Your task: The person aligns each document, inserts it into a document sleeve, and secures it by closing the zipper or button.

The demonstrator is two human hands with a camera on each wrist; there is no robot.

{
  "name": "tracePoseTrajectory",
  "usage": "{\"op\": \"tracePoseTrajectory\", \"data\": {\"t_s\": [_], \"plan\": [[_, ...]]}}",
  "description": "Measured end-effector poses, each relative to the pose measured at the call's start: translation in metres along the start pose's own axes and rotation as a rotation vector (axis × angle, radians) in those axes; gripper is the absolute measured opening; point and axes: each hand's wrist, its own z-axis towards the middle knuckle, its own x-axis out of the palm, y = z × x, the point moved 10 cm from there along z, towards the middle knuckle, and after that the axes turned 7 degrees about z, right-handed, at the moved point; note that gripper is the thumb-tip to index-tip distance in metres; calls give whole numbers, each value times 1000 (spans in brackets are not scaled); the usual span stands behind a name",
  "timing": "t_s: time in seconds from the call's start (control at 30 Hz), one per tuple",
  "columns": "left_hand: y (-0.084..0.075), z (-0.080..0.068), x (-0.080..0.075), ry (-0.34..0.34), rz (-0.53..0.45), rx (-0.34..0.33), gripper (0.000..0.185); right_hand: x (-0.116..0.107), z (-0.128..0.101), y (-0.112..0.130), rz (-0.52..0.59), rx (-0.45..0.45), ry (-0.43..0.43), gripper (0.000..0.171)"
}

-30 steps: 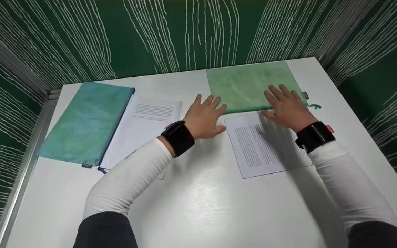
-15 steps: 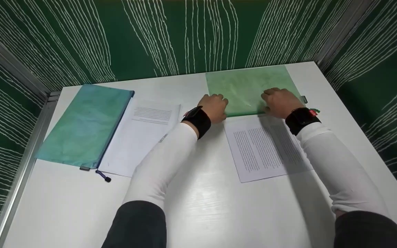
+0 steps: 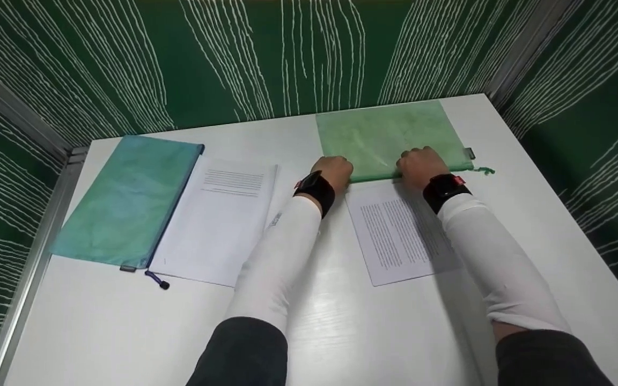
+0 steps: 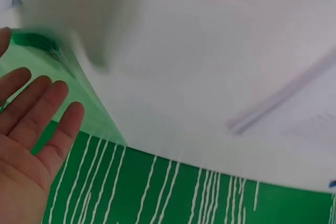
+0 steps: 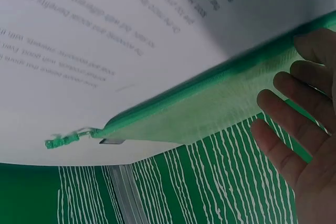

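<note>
Green pouch (image 3: 389, 134) gripped at its near edge
Left hand (image 3: 335, 170) and right hand (image 3: 419, 166) curled over it; bare counter (image 3: 341, 321) lay nearer

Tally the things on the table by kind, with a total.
Zip pouches: 2, a green pouch under both hands and a blue-green pouch at the left.
Printed paper sheets: 2, one sheet by the green pouch, one sheet by the blue-green pouch.
Total: 4
</note>
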Motion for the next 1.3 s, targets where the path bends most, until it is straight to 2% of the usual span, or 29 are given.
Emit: {"op": "tracePoseTrajectory", "data": {"t_s": [0.2, 0.33, 0.43, 0.67, 0.83, 0.97, 1.1, 1.3], "plan": [[-4, 5, 12, 38, 3, -14, 23, 5, 2, 6, -36, -20, -29, 12], [-4, 6, 11, 7, -2, -21, 23, 9, 3, 7, -72, -38, -42, 14], [-3, 6, 11, -14, -10, -21, 20, 8, 3, 6, -60, -43, -71, 18], [6, 1, 13, -102, -25, -23, 24, 2, 2, 5, -33, 4, -95, 14], [15, -4, 8, -140, -82, -12, 26, -6, -2, 4, 21, 39, -197, 16], [23, -15, -9, -208, -78, 2, 26, -16, -9, 3, 101, 53, -312, 10], [28, -32, -34, -328, -59, 19, 22, -26, -20, 4, 214, 67, -425, 6], [36, -69, -75, -510, -153, 53, 22, -41, -37, 12, 428, 106, -543, 10]]}}
